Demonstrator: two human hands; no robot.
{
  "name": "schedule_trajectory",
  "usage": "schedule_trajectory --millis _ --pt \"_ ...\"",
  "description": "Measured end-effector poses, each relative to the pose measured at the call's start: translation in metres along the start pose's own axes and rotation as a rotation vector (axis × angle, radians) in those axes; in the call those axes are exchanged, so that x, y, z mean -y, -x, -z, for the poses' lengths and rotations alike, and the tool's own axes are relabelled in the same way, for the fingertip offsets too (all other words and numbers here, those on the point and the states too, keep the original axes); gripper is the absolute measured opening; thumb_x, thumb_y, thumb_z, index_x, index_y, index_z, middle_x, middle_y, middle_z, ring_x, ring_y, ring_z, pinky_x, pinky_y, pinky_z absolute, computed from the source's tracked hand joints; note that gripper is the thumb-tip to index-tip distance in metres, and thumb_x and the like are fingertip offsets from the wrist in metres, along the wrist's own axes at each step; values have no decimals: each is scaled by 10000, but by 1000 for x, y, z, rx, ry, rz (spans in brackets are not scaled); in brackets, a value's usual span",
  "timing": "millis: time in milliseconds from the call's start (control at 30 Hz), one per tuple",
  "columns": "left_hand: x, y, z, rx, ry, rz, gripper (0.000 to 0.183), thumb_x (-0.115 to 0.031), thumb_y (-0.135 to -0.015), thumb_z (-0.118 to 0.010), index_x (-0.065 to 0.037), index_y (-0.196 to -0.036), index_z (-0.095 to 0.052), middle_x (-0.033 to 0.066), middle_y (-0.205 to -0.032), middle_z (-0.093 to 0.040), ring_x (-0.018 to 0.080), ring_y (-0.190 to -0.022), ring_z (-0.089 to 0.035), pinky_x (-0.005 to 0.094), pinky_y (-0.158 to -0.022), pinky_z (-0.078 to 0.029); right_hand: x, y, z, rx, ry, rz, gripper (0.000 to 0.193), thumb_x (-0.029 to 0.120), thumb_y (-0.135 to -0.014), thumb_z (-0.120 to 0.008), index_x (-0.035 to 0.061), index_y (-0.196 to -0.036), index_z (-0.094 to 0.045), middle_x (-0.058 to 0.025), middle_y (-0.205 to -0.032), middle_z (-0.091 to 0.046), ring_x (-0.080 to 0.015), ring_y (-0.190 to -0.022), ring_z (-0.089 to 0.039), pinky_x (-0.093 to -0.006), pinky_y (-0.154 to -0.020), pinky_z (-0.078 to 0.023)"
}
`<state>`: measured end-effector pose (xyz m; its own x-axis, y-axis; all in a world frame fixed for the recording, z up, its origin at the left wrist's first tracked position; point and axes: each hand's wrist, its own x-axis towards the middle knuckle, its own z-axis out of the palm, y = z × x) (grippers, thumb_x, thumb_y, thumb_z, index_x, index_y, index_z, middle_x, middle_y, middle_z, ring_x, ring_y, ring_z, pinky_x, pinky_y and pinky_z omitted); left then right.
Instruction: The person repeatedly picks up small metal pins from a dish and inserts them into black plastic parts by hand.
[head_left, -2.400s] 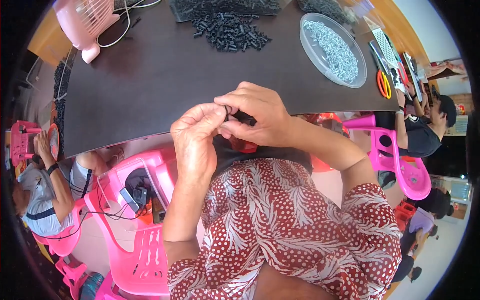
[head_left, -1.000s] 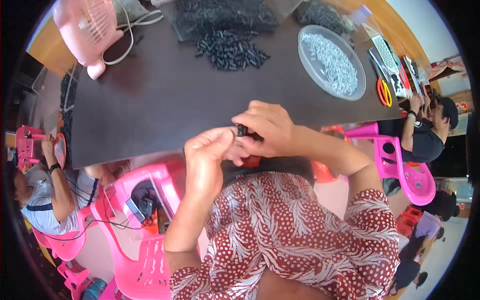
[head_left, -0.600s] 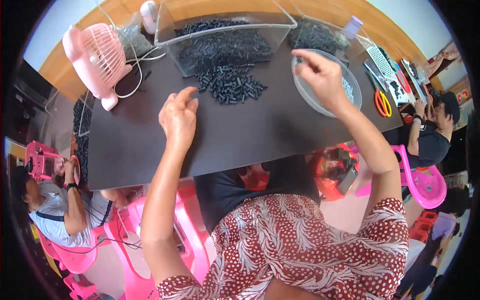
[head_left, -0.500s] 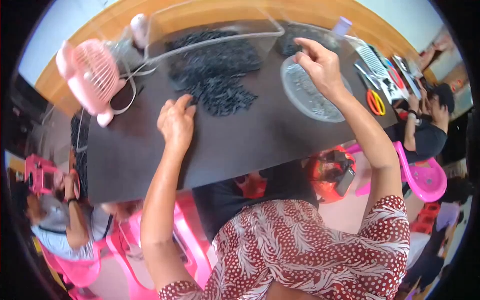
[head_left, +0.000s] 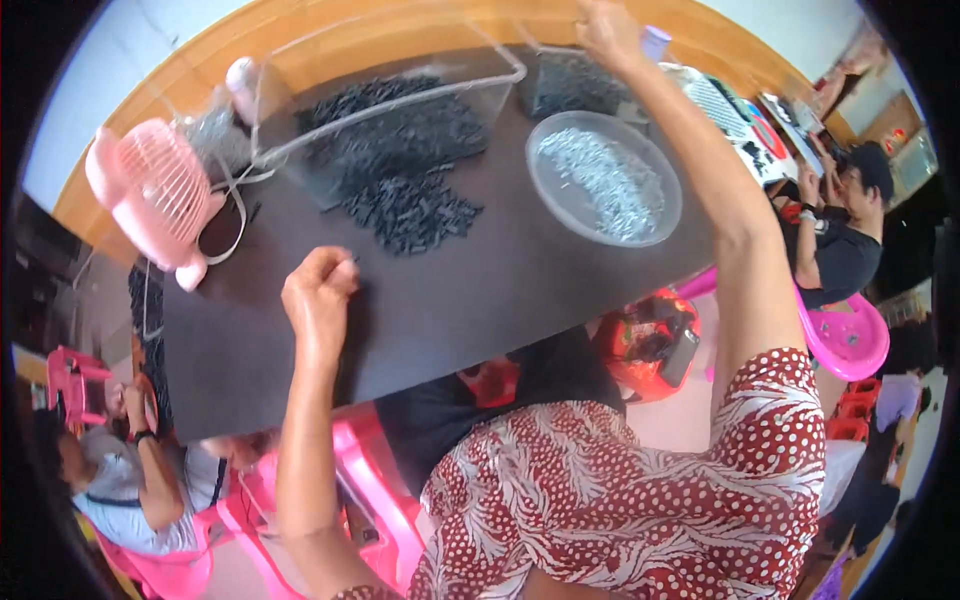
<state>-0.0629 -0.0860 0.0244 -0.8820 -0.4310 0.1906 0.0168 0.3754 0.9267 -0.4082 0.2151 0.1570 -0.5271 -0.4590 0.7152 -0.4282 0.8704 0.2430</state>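
Note:
My left hand [head_left: 320, 290] is over the near left part of the dark table, its fingers curled together in a pinch. What it holds, if anything, is too small to make out. Just beyond it, small black pieces [head_left: 415, 212] spill in a heap from a clear plastic bin [head_left: 388, 118] lying on its side. My right hand [head_left: 607, 38] is raised at the top edge, beyond a second clear bin [head_left: 575, 88] with black pieces in it. Its fingertips are cut off or blurred. Nearer me, a round translucent tub [head_left: 540, 180] holds many small silvery metal parts [head_left: 610, 185].
A pink fan [head_left: 158, 190] with a white strap stands at the left. At the right lie a white tray [head_left: 712, 105] and tools. Co-workers sit at the far left [head_left: 140, 470] and right [head_left: 845, 235]. A red bag [head_left: 650, 345] hangs below the table's front edge.
My left hand has drawn back from the black heap toward me. My right hand has gone up and away, past the round tub. The view has shifted a little.

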Motion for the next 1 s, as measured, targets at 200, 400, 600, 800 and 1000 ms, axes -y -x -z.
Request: schedule_trajectory --millis 200,400,600,800,1000 --pt "-19 45 -2 15 611 228 100 -8 -807 -620 7 -906 -627 77 -741 -634 104 -592 -555 207 -543 -453 157 88 90 104 -1089 142 154 163 -783 -620 46 -860 -684 -120 -810 -668 -260 -776 -650 -336 -681 -510" --pt "-28 68 -15 -25 547 96 111 2 -799 -636 33 -906 -630 47 -790 -598 86 -675 -538 203 -613 -447 232 163 137 639 -1440 26 117 123 -829 -623 19 -873 -657 -52 -758 -638 -98 -676 -579 -258 -606 -462" --pt "-32 85 -18 -126 284 -158 126 8 -780 -659 37 -900 -636 20 -844 -577 77 -744 -524 201 -642 -437 248 180 140 902 -1732 -189 148 124 -845 -615 -20 -859 -643 -58 -736 -635 -73 -658 -563 -211 -581 -458" --pt "-20 94 -37 -208 843 81 203 -47 -774 -675 29 -954 -620 70 -825 -626 135 -703 -562 238 -614 -453 261 204 149 709 -1888 -361 100 46 -838 -608 -41 -888 -606 -82 -791 -639 -106 -705 -597 -232 -631 -493" --pt "-19 107 -42 -184 979 171 181 -49 -798 -649 26 -962 -631 76 -871 -635 137 -719 -554 240 -645 -450 272 218 153 575 -1997 -538 87 29 -791 -650 -19 -833 -590 -62 -742 -632 -93 -669 -602 -219 -590 -488"
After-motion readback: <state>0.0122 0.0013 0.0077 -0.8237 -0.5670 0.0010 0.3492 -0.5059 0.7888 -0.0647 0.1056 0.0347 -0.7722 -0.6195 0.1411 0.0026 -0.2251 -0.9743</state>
